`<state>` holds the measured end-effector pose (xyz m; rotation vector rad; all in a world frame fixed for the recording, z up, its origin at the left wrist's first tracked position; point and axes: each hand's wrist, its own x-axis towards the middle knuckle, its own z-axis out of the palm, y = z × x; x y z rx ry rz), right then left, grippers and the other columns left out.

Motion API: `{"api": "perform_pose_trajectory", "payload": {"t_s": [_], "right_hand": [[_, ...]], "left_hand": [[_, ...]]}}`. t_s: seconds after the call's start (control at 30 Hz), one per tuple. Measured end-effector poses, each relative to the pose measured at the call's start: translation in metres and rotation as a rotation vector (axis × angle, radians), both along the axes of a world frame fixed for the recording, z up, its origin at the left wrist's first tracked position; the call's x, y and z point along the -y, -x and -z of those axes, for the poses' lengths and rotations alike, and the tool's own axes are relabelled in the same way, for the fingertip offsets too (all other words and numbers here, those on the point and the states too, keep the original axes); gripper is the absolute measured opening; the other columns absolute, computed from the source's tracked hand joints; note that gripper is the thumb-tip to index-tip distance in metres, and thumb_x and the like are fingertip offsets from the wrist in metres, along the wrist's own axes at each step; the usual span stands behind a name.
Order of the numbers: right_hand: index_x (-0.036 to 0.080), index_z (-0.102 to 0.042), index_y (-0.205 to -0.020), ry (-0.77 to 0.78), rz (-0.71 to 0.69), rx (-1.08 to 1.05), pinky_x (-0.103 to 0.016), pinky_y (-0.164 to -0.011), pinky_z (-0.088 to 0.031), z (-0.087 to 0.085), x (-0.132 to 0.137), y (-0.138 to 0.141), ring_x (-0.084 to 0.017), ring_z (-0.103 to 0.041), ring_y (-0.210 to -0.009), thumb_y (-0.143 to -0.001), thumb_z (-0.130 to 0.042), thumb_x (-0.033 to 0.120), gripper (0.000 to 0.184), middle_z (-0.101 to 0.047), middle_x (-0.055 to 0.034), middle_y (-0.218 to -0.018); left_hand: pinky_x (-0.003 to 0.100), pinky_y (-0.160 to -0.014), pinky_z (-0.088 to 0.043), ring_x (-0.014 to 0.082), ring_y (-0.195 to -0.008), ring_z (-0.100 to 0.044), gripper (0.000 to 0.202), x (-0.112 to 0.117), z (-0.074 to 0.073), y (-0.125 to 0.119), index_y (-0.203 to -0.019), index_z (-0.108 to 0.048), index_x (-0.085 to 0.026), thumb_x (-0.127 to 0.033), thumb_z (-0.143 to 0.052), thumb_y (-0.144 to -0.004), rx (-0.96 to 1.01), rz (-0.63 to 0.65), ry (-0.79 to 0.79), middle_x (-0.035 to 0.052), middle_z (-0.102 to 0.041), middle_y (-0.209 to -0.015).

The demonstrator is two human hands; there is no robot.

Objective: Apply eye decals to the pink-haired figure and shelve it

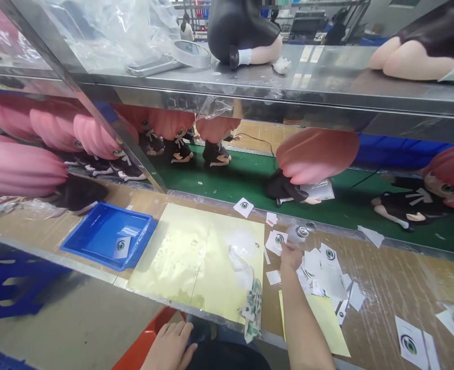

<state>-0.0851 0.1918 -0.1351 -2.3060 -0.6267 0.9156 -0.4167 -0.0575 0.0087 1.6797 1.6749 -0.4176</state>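
My right hand (291, 256) reaches over the bench, its fingers closed at the corner of a small white paper square with a printed green eye decal (275, 238). Just beyond it stands a small clear jar with a metallic top (301, 232). My left hand (171, 343) lies over my lap below the bench edge, fingers extended and holding nothing. Beside the right forearm is a loose pile of white paper pieces (332, 277), some printed with eyes. Another eye decal (244, 206) lies near the bench's back edge.
A pale yellow sheet (181, 252) covers the bench middle, with a crumpled patterned cloth (252, 311) on it. Left of it sits a blue tray (96, 218) holding one eye decal. Pink-haired figures (315, 154) stand on the green conveyor behind. A metal shelf (327, 77) crosses above.
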Motion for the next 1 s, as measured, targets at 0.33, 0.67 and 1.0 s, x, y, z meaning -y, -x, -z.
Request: {"api": "perform_pose_trajectory", "payload": {"t_s": [0.33,0.67,1.0], "right_hand": [[0.014,-0.060,-0.122,-0.276,-0.087,-0.189,-0.034,-0.078,-0.061,-0.051,0.037,0.055,-0.018,-0.065,-0.091,-0.103,-0.064,0.042,0.034,-0.063,-0.0072,-0.111],[0.015,-0.062,-0.122,-0.199,-1.085,-0.428,-0.037,-0.082,-0.061,-0.093,0.033,0.323,-0.019,-0.066,-0.093,-0.102,-0.066,0.042,0.034,-0.064,-0.0068,-0.110],[0.015,-0.064,-0.118,-0.157,-1.410,0.054,-0.045,-0.095,-0.057,-0.069,0.027,0.517,-0.023,-0.063,-0.107,-0.101,-0.066,0.041,0.031,-0.063,-0.0088,-0.119]], "left_hand": [[0.052,-0.107,-0.051,0.0274,-0.117,-0.065,0.025,0.001,-0.020,-0.005,-0.119,-0.067,-0.015,-0.028,-0.056,-0.102,-0.013,-0.078,0.082,0.0101,-0.070,-0.120],[0.055,-0.111,-0.048,0.0273,-0.123,-0.063,0.037,0.047,-0.015,0.041,-0.125,-0.064,-0.015,-0.041,-0.064,-0.099,0.032,-0.410,0.103,0.0105,-0.068,-0.127],[0.057,-0.116,-0.046,0.0281,-0.130,-0.061,0.038,0.156,0.024,0.122,-0.134,-0.061,-0.015,-0.035,-0.061,-0.102,-0.079,-0.766,0.265,0.0121,-0.065,-0.137]]}}
